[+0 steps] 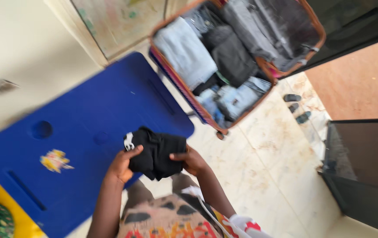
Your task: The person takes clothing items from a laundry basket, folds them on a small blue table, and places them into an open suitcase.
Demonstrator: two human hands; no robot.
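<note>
The folded black garment (156,152) sits between the 2 hands, clamped from both ends: the left hand (122,166) grips its left end, thumb lying over the top near a small white patch on the cloth, and the right hand (192,161) pinches its right end, fingers curled onto the upper face. The hands are apart from each other, with the bundle bridging the gap. Its long axis runs roughly side to side across the view, from one hand to the other, tilted a little so the right end sits slightly lower. Neither hand is nearer than the other, since both are already touching it.

The bundle is held up over the near edge of the blue table top (87,132), its left part above the blue surface and its right part past the table's corner, above the pale tiled floor (268,167). Beyond the hands, up and to the right, lies the open suitcase (224,57), packed with folded grey, black and light blue clothes (the view is blurred, so single items are hard to tell apart). It stands just beside the far right edge of the table, well apart from the hands
</note>
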